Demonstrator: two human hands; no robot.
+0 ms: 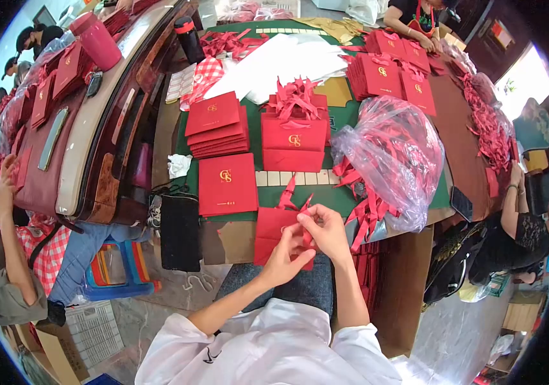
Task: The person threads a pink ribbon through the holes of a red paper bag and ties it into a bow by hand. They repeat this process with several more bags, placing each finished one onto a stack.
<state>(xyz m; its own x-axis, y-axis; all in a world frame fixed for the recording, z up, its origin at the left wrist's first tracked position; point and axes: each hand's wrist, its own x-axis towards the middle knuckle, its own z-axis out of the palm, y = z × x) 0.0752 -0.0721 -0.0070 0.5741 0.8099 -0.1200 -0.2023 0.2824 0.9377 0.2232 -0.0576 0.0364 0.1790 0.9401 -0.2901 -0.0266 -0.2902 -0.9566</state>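
A small red paper bag (268,232) with a gold logo, partly covered by my hands, is at the table edge over my lap. Red ribbon (287,197) rises from its top. My right hand (328,234) is closed, thumb and fingers pinching the ribbon on the bag's right side. Fingertips of my left hand (282,258) meet the same ribbon from the front, its thumb held apart; the exact grip is partly hidden. Just beyond stand red bags with ribbon handles (294,141). To the left lie a flat red bag (227,185) and a stack of red bags (213,119).
A clear plastic bag of red ribbons (396,160) bulges at the right, near a phone (461,203). A black pouch (180,232) hangs over the left edge. White sheets (274,64) and a dark bottle (188,40) are farther back. Other people work around the tables.
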